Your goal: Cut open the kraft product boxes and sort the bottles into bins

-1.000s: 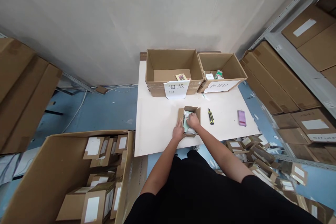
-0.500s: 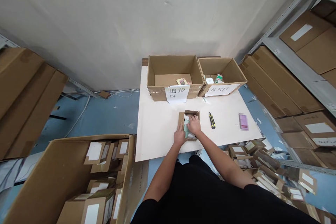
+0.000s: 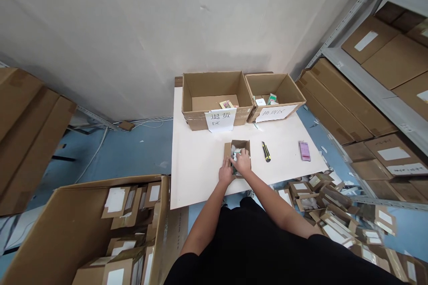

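Observation:
A small open cardboard box (image 3: pixel 248 145) stands near the front edge of the white table (image 3: pixel 197 173), its left flap folded outward. My left hand (image 3: pixel 225 172) grips the box at that flap, fingers closed along its left side. My right hand (image 3: pixel 243 163) reaches into the opening from the right, fingers curled together over the contents. Crumpled white and pale green material (image 3: pixel 236 153) shows inside beside the fingertips. What the right fingers pinch is hidden. To the right of the box lies a black and yellow utility knife (image 3: pixel 266 152).
Two larger cardboard boxes with paper signs, the left (image 3: pixel 217 120) and right (image 3: pixel 276 114), stand at the table's back. A blurred purple packet (image 3: pixel 304 151) lies on the right. A big carton (image 3: pixel 165 222) of parcels stands at left; opened boxes (image 3: pixel 334 218) litter the right floor.
My right fingers have curled deeper among the contents, and more white material shows at the top of the small box. My left hand stays at the flap. The view has shifted slightly.

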`<state>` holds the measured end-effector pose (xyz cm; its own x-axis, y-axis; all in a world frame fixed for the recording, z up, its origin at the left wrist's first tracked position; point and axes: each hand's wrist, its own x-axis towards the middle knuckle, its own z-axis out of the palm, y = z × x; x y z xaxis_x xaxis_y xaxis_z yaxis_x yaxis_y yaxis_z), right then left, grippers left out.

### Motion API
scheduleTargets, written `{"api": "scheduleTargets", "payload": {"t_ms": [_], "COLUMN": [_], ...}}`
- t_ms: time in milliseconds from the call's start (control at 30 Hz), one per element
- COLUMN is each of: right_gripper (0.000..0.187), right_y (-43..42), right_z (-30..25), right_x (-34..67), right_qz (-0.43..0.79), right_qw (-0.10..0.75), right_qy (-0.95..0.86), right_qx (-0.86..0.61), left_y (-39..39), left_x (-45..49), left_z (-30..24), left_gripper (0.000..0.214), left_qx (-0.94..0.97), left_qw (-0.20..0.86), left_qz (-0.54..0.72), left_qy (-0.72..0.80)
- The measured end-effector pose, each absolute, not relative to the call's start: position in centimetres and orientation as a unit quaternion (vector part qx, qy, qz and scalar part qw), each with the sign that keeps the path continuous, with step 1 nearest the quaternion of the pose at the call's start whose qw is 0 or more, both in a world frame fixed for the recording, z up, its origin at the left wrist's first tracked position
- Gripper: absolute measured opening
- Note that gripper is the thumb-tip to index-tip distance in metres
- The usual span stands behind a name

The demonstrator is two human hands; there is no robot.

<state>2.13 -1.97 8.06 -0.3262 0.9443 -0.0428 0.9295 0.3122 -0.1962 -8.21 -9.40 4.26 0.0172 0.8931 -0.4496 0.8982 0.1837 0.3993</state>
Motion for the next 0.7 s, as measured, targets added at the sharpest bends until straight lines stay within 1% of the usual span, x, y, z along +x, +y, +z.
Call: {"api": "scheduleTargets", "payload": {"t_ms": [100, 233, 300, 433, 500, 600, 700], "right_gripper": [0.042, 0.053, 0.052, 0.050, 0.048, 0.046, 0.049], "right_y": [-1.1, -0.6, -0.9, -2.3, -3.0, -3.2, -2.7], "right_z": [8.6, 8.8, 8.6, 7.6, 7.0, 6.6, 6.7], "right_x": [1.3, 0.6, 0.4, 0.6, 1.1, 1.7, 1.7], "right_qz": [0.106, 0.113, 0.105, 0.095, 0.107, 0.130, 0.156], "right_qw": [0.003, -0.039, -0.043, -0.030, -0.025, -0.023, -0.023], "right_qy": [-0.793, -0.806, -0.823, -0.846, -0.850, -0.845, -0.833], "right_qx": [-0.600, -0.580, -0.557, -0.523, -0.514, -0.518, -0.530], "left_y": [-9.5, -9.7, -9.7, -9.9, -10.1, -10.4, -10.6], "left_x": [-8.1, -7.7, -7.6, -7.4, -7.3, -7.1, -6.8], "left_z": [4.1, 3.4, 3.1, 2.4, 2.2, 2.3, 2.9], "left_gripper": [0.021, 0.025, 0.041, 0.094, 0.107, 0.107, 0.096], "left_qx": [0.633, 0.634, 0.637, 0.628, 0.620, 0.618, 0.622], "left_qw": [0.315, 0.306, 0.300, 0.285, 0.284, 0.283, 0.279], "left_qz": [-0.007, -0.008, 0.003, 0.028, 0.039, 0.051, 0.039], "left_qy": [0.707, 0.710, 0.710, 0.724, 0.730, 0.732, 0.731]}}
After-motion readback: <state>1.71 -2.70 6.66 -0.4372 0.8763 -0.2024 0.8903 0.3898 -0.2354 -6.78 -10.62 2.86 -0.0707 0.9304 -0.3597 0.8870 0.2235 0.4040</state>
